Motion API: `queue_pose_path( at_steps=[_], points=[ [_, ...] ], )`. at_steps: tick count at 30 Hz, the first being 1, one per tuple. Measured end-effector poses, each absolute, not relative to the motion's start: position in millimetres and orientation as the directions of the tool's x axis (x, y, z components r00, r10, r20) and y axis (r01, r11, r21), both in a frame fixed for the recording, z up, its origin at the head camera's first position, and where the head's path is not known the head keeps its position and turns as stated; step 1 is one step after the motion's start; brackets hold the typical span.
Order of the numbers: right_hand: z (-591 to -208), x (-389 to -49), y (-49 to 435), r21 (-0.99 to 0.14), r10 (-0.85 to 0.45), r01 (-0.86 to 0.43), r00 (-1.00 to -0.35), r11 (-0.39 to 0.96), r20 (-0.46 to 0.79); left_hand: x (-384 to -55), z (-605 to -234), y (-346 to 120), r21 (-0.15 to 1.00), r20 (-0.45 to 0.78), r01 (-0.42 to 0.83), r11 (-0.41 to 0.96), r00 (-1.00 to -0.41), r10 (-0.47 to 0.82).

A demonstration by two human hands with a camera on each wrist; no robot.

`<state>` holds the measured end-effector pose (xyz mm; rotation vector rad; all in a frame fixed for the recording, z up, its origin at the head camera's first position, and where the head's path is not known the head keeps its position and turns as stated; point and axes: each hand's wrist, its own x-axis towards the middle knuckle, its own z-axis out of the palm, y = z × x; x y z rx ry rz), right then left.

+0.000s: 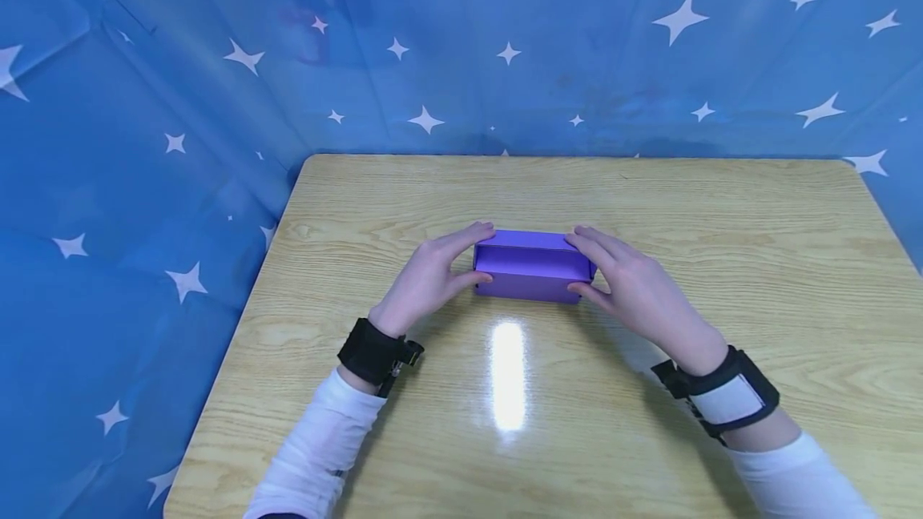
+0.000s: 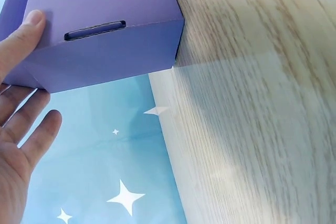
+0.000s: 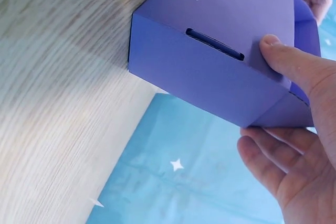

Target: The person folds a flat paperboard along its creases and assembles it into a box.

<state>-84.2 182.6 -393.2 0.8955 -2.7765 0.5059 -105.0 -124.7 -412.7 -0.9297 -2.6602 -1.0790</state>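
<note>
A purple cardboard box [image 1: 534, 287] with an open top sits near the middle of the table, its long side toward me. My left hand [image 1: 427, 272] grips its left end, thumb on the near wall and fingers over the far edge. At the right end my right hand [image 1: 626, 283] holds it the same way. Both wrist views show a narrow slot along a corner edge of the box, with the left thumb [image 2: 23, 38] and the right thumb [image 3: 286, 59] pressed on the wall beside it. Part of the box's inside shows in the head view.
The wooden table [image 1: 346, 207] has rounded far corners. Behind it and on the left hangs a blue cloth [image 1: 461, 46] with white stars. A bright light reflection [image 1: 508, 375] lies on the tabletop in front of the box. Black straps [image 1: 371, 351] circle both wrists.
</note>
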Motion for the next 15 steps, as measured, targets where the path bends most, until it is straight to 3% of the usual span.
queue_pose_path(
  at_steps=[15],
  points=[
    [-400.8,-83.6,184.8,-0.229,-0.564,-0.648,-0.753,0.727,0.34,-103.7,-416.1,-126.4,0.55,0.381,0.634,0.544,-0.77,0.513]
  ],
)
